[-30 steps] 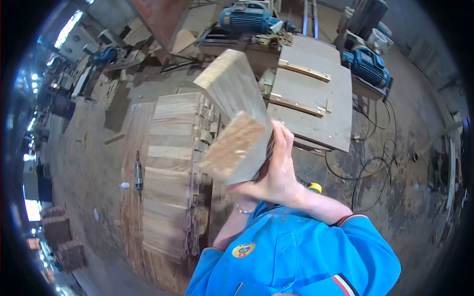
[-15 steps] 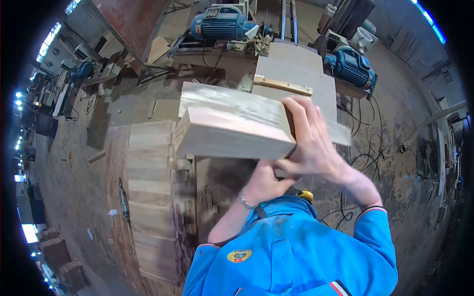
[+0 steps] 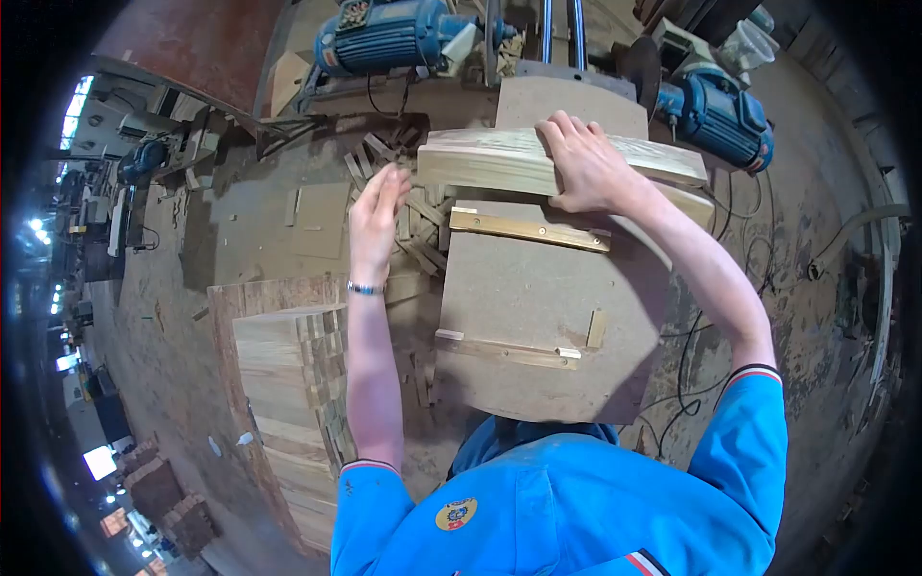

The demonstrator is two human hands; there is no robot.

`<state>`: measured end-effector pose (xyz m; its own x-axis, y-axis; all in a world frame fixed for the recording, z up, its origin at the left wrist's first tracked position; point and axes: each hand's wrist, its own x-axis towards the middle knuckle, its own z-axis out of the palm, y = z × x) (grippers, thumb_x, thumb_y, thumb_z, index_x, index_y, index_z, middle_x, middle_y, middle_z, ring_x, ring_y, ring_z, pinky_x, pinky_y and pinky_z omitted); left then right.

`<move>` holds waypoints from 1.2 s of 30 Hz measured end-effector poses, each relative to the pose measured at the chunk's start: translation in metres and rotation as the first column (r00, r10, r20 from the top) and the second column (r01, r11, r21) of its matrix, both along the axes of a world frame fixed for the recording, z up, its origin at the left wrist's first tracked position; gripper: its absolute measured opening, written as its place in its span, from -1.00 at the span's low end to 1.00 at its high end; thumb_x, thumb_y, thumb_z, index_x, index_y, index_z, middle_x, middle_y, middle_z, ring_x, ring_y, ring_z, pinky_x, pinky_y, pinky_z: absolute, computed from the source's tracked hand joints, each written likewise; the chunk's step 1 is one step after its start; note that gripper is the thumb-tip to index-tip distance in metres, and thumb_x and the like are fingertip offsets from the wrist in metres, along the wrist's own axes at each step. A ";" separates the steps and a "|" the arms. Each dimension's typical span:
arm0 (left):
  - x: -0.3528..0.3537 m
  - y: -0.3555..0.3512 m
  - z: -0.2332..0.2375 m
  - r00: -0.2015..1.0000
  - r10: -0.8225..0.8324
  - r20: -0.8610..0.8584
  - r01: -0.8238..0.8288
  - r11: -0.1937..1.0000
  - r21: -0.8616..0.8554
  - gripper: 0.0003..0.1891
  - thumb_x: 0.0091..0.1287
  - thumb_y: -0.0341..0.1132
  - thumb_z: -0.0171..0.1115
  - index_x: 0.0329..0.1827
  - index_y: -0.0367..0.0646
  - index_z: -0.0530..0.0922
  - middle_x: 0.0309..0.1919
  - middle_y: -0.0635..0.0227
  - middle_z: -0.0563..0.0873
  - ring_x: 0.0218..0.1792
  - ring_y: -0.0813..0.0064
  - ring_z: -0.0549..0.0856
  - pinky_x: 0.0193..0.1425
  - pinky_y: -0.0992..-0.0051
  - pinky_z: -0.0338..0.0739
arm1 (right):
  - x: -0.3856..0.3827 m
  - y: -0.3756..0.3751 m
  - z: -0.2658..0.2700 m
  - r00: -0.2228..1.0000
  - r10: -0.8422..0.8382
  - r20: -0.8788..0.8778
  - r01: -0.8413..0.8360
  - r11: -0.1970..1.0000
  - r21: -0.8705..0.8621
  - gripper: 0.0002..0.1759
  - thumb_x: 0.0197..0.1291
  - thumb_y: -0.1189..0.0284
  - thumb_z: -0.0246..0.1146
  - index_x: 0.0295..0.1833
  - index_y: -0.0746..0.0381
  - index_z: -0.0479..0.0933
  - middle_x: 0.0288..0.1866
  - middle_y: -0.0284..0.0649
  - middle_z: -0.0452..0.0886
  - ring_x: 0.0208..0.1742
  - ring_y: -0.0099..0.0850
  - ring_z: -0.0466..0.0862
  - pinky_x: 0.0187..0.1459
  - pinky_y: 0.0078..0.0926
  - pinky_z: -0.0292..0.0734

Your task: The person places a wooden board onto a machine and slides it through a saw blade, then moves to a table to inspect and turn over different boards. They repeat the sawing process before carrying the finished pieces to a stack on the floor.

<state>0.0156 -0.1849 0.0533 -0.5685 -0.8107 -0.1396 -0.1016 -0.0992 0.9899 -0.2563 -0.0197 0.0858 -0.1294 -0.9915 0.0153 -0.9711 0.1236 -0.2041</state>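
Observation:
My right hand [image 3: 588, 165] grips a thick, pale wooden block [image 3: 485, 165] from above, fingers over its far edge and thumb at the near side. The block lies crosswise over the far part of a flat brown panel [image 3: 538, 288]. Part of another wooden piece [image 3: 693, 204] shows under its right end. My left hand [image 3: 375, 223] is raised just off the block's left end, fingers stretched and slightly blurred, with nothing visible in them. Nearer my body, a wooden strip with screws [image 3: 528, 230] and a second strip [image 3: 509, 353] are fixed across the panel.
Blue motors stand beyond the panel, one at left [image 3: 379, 43] and one at right [image 3: 725, 125], with a dark round disc [image 3: 639, 69] near the right one. Wood offcuts [image 3: 423, 216] lie left of the panel. Stacked wooden blocks [image 3: 279, 384] sit at my left. Cables [image 3: 687, 384] trail on the right floor.
The block, held up close to my body by both hands before, now rests farther away on the panel. My left hand has let go and moved left; my right hand still grips. The view has shifted.

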 end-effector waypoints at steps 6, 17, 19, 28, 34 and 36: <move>-0.046 -0.016 -0.031 0.988 -0.030 0.155 0.030 1.000 0.002 -0.48 0.51 -0.07 0.31 0.25 -0.40 0.64 0.09 0.17 0.78 0.08 0.62 0.68 0.22 0.58 0.53 | -0.007 0.012 -0.044 1.000 0.017 -0.024 -0.021 0.988 -0.155 0.23 -0.05 -0.45 0.37 0.34 0.46 0.33 0.15 0.03 0.43 0.23 -0.05 0.42 0.28 -0.10 0.36; -0.057 0.014 -0.038 0.957 0.105 0.269 -0.055 0.980 -0.189 -0.59 0.42 -0.19 0.41 0.17 -0.35 0.70 -0.16 0.11 0.85 -0.16 0.65 0.72 0.03 0.56 0.60 | 0.020 0.050 -0.050 0.993 -0.110 0.037 0.116 0.950 -0.290 0.11 0.16 -0.42 0.22 0.37 0.42 0.34 0.14 0.02 0.41 0.20 -0.08 0.39 0.31 -0.08 0.27; -0.059 0.024 -0.029 0.932 0.096 0.349 0.013 0.955 -0.296 -0.57 0.45 -0.15 0.37 0.18 -0.35 0.69 -0.18 0.01 0.85 -0.18 0.68 0.71 0.03 0.55 0.60 | 0.029 0.050 -0.048 0.990 -0.142 0.026 0.144 0.956 -0.256 0.30 -0.01 -0.48 0.30 0.44 0.47 0.25 0.23 0.09 0.38 0.28 -0.01 0.36 0.39 -0.01 0.21; -0.061 0.018 -0.061 0.933 0.062 0.354 0.111 0.887 -0.448 -0.44 0.43 -0.25 0.26 0.33 -0.57 0.48 0.19 -0.32 0.64 0.25 -0.04 0.69 0.35 0.27 0.53 | 0.070 0.045 -0.058 0.969 -0.232 -0.080 0.204 0.943 -0.264 0.54 -0.22 -0.56 0.35 0.51 0.55 0.12 0.44 0.29 0.26 0.54 0.22 0.18 0.55 0.28 -0.01; -0.017 0.080 -0.032 0.947 0.208 0.246 0.066 0.621 -0.781 -0.46 0.38 -0.41 0.23 0.40 -0.46 0.43 0.23 -0.23 0.64 0.21 -0.12 0.65 0.35 0.13 0.51 | 0.073 0.046 -0.065 0.953 -0.250 -0.174 0.177 0.920 -0.351 0.43 -0.13 -0.56 0.29 0.51 0.46 0.16 0.37 0.26 0.36 0.45 0.16 0.32 0.56 0.18 0.04; 0.007 0.137 -0.018 0.981 0.039 0.188 0.139 0.532 -0.835 -0.51 0.33 -0.43 0.23 0.33 -0.39 0.48 0.18 -0.19 0.64 0.21 -0.12 0.59 0.36 0.07 0.46 | 0.074 0.047 -0.063 0.955 -0.242 -0.170 0.170 0.920 -0.354 0.42 -0.13 -0.57 0.28 0.51 0.42 0.18 0.37 0.23 0.37 0.45 0.15 0.32 0.55 0.18 0.06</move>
<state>0.0227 -0.0481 0.0356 -0.6522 -0.5718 0.4977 -0.2448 0.7803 0.5756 -0.1828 0.0278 0.0224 -0.2884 -0.8756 0.3875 -0.9561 0.2855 -0.0664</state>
